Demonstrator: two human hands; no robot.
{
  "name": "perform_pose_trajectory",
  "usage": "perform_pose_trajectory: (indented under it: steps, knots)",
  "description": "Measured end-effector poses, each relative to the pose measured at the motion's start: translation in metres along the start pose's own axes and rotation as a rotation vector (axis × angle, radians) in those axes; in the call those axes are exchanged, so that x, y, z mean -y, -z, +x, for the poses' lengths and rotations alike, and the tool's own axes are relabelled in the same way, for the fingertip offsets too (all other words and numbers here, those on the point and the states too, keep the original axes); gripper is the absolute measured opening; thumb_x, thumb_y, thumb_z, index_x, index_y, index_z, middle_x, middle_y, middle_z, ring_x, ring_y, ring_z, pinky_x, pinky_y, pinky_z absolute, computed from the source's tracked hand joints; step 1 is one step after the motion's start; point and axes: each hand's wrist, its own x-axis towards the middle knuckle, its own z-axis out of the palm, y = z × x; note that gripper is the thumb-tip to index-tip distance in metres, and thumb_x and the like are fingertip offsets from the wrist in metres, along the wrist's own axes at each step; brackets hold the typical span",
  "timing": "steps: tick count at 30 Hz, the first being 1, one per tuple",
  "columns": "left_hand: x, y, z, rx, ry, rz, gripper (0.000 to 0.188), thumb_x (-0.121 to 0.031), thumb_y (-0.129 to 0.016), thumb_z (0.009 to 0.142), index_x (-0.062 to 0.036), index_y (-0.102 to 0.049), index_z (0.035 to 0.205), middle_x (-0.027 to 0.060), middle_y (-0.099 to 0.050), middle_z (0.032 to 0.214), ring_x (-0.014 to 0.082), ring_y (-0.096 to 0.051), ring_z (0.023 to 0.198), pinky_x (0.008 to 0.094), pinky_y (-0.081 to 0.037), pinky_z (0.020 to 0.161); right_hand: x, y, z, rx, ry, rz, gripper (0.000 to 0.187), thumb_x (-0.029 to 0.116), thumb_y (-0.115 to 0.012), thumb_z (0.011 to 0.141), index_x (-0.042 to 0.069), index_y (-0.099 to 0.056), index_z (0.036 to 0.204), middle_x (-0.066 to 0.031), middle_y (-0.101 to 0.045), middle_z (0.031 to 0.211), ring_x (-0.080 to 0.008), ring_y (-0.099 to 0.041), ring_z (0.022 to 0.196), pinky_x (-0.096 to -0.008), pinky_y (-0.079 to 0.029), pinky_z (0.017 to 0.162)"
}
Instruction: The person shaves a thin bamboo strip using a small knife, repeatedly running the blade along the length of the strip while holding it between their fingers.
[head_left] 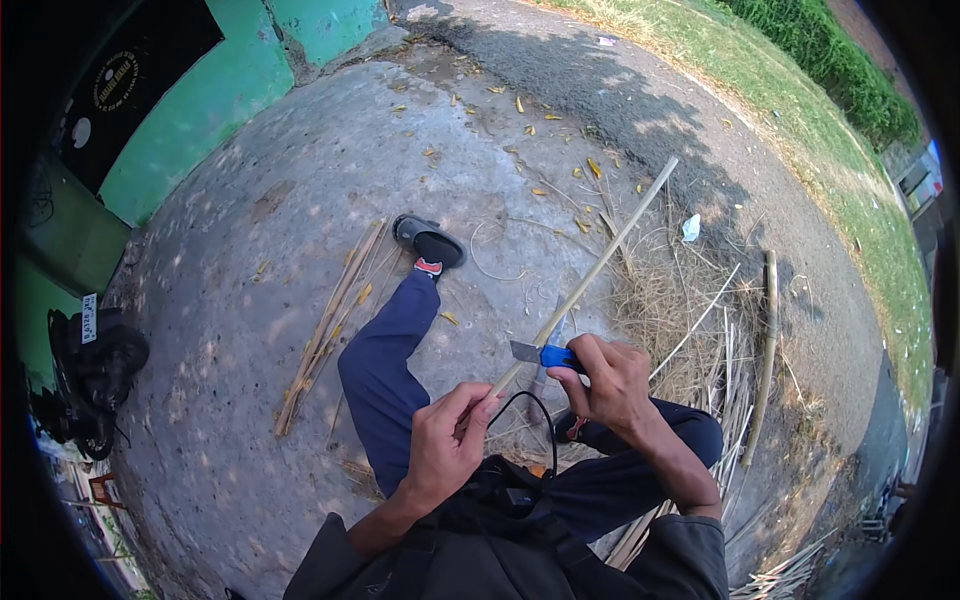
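"Where do we have our hands?"

"Apart, but near each other. Our left hand (448,435) pinches the near part of a pale strip (602,258), and our right hand (610,385) is wrapped around a blue knife (560,358). The blade (524,351) lies across the strip just beyond the left fingers; we can't tell how deep it bites, if at all."

"And the strip itself?"

"It slants up and away to our right, over the concrete ground (300,180). We can't tell whether its far end touches anything."

"What worries us most?"

"A slip. If the blade meets a tough spot and breaks loose while drawn toward us, our left fingers sit right in its path, with our lap behind them."

"Could the strip misbehave?"

"We think so. It's long and we grip it at one end only, so it might roll or whip, and the edge would skid off. Twisting the thin blade in the grain could snap it too."

"Anything nearby?"

"The black cord (540,400) loops between our hands, so a wide stroke could snag it. The dry shavings (650,290) might catch the far end if we swing it low."
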Motion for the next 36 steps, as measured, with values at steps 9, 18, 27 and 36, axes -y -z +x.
perform_pose_trajectory:
  steps: [9,18,27,36]
  knots:
    - [0.001,0.008,-0.016,-0.019,-0.017,0.079,0.011,-0.005,-0.065,0.106,0.0045,-0.07,0.108,0.0033,-0.07,0.084,0.0011,-0.051,0.066,0.0213,-0.039,0.055,-0.059,0.054,0.023,-0.31,-0.469,-0.211,0.031,0.032,-0.069,0.104,0.003,-0.061,0.095,-0.0122,-0.055,0.061,-0.0332,-0.059,0.05,-0.0408,-0.042,0.051]
    - [0.003,0.002,-0.007,-0.058,-0.023,0.001,0.011,-0.004,-0.064,0.107,0.0057,-0.069,0.11,0.0055,-0.072,0.09,0.0017,-0.056,0.07,0.0214,-0.044,0.058,0.007,0.006,-0.005,0.065,-0.026,0.043,0.036,0.039,-0.081,0.092,0.009,-0.062,0.091,-0.0081,-0.063,0.069,-0.0287,-0.063,0.053,-0.0383,-0.048,0.05]
    - [-0.002,0.002,-0.007,-0.041,-0.031,0.048,0.011,-0.005,-0.064,0.106,0.0043,-0.069,0.109,0.0027,-0.065,0.08,0.0021,-0.05,0.064,0.0229,-0.039,0.054,-0.005,0.009,0.004,-0.014,0.02,-0.081,0.035,0.038,-0.082,0.092,0.01,-0.061,0.088,-0.0046,-0.06,0.069,-0.0247,-0.061,0.052,-0.0359,-0.046,0.05]
    - [0.01,0.008,-0.032,-0.08,-0.05,0.056,0.008,-0.004,-0.064,0.106,0.0029,-0.069,0.105,0.0033,-0.063,0.074,0.0036,-0.051,0.061,0.0242,-0.04,0.054,-0.13,0.094,0.021,-0.619,-0.566,0.118,0.052,0.045,-0.045,0.117,0.007,-0.054,0.084,0.0055,-0.036,0.071,-0.0065,-0.032,0.063,-0.0279,-0.024,0.056]
